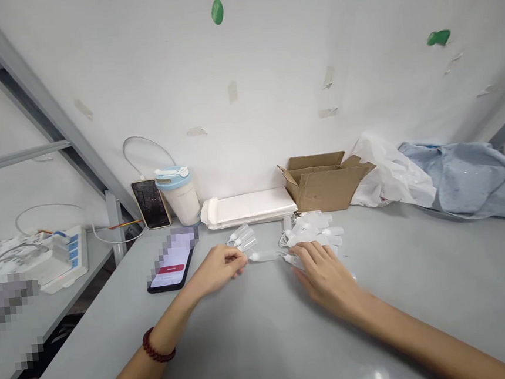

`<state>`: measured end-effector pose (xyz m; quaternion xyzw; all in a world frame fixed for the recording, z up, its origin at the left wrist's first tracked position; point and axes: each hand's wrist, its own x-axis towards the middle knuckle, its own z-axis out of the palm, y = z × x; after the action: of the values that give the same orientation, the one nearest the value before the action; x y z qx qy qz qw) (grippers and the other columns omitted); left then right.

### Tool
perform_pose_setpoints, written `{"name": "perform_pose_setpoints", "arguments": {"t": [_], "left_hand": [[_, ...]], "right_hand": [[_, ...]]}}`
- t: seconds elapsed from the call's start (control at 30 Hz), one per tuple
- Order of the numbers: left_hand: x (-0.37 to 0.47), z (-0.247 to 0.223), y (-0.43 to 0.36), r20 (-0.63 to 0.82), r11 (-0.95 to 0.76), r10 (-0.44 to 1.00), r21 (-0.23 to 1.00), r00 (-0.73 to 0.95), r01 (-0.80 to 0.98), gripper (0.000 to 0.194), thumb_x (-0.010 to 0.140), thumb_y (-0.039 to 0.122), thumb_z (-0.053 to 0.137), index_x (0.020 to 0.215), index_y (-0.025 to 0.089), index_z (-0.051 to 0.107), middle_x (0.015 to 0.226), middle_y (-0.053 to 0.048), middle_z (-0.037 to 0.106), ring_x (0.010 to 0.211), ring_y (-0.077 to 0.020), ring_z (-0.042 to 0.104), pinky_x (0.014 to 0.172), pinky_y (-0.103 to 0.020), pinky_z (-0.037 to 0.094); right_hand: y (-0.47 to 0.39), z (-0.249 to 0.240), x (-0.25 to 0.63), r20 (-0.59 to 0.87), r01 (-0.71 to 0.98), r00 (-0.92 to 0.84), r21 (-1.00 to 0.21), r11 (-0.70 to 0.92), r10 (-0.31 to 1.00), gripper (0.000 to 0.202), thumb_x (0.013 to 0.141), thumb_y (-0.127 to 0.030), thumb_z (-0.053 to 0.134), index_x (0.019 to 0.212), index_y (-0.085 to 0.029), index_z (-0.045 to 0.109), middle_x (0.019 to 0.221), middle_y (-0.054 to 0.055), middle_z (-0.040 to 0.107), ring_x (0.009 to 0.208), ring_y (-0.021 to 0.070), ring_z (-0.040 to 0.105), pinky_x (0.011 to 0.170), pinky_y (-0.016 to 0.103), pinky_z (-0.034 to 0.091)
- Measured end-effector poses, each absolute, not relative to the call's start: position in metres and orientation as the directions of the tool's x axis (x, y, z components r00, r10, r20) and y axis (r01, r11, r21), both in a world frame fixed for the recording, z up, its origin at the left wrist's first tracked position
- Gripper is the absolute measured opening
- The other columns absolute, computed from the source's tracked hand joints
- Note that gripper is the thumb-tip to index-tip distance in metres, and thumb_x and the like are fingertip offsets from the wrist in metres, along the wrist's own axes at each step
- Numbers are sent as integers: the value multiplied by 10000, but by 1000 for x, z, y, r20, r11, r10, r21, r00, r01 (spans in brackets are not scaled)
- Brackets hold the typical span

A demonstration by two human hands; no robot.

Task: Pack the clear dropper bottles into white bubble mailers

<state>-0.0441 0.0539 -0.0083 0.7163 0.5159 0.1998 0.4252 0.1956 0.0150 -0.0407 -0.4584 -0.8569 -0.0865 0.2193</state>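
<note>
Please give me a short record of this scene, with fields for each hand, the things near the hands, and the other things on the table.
left hand: pinches one end of a small clear piece
right hand: lies flat on the edge of a pile of clear pieces
smaller group: beside the left hand
table: grey
other things: phone, cup, cardboard box, white trays

Translucent white packets (311,230), brown box (325,182), grey table (265,330).
</note>
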Motion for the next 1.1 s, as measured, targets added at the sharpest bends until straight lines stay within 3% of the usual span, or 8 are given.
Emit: {"name": "perform_pose_setpoints", "arguments": {"t": [0.1, 0.27, 0.43, 0.57, 0.67, 0.8, 1.1], "left_hand": [[-50, -6, 55, -49, -186, 949, 708, 310, 681, 267, 793, 327, 441, 616, 153, 539, 579, 10, 513, 563, -131, 474, 538, -235, 347], [-50, -8, 52, 30, -254, 963, 434, 268, 864, 326, 804, 289, 379, 503, 184, 310, 491, 42, 332, 484, -106, 312, 491, -249, 204], [-47, -9, 48, -4, -229, 968, 391, 250, 892, 365, 800, 298, 392, 481, 186, 254, 456, 42, 285, 454, -104, 264, 484, -264, 163], [-39, -4, 42, -32, -249, 952, 502, 306, 828, 344, 819, 328, 399, 508, 183, 401, 481, 32, 392, 481, -115, 363, 484, -244, 224], [-33, -1, 37, -78, -243, 917, 668, 391, 704, 244, 826, 338, 420, 740, 177, 582, 607, 11, 559, 566, -138, 496, 527, -229, 333], [-27, -2, 31, -127, -201, 893, 747, 432, 634, 286, 809, 350, 478, 1001, 170, 592, 669, 4, 610, 595, -151, 546, 558, -239, 393], [-26, 0, 30, -118, -176, 893, 797, 435, 578, 297, 861, 381, 419, 808, 161, 611, 672, -11, 599, 584, -137, 545, 540, -229, 405]], "right_hand": [[19, -42, 197, 385, 859, -489, 53, 510, 783, 159, 841, -128, 467, 981, -134, 543, 906, 115, 601, 830, 265, 506, 659, 360, 383], [16, -44, 196, 328, 843, -528, 85, 532, 783, 138, 836, -93, 465, 913, -151, 564, 848, 88, 598, 787, 235, 493, 646, 332, 351], [15, -44, 196, 386, 819, -527, -7, 574, 757, 195, 857, -65, 400, 967, -153, 535, 865, 89, 604, 800, 228, 506, 656, 333, 361], [12, -38, 195, 460, 774, -525, -93, 627, 716, 196, 886, -87, 372, 1022, -155, 495, 901, 93, 609, 821, 228, 523, 665, 338, 385], [11, -35, 194, 510, 739, -515, -143, 658, 689, 186, 904, -111, 361, 1044, -168, 471, 894, 94, 607, 815, 222, 538, 662, 337, 404], [9, -34, 193, 550, 706, -485, -213, 675, 680, 162, 919, -141, 372, 1056, -177, 451, 876, 89, 602, 785, 215, 546, 651, 338, 422], [8, -31, 194, 532, 701, -450, -286, 653, 717, 153, 945, -204, 342, 1037, -182, 462, 854, 78, 612, 754, 203, 560, 647, 342, 442]]}}
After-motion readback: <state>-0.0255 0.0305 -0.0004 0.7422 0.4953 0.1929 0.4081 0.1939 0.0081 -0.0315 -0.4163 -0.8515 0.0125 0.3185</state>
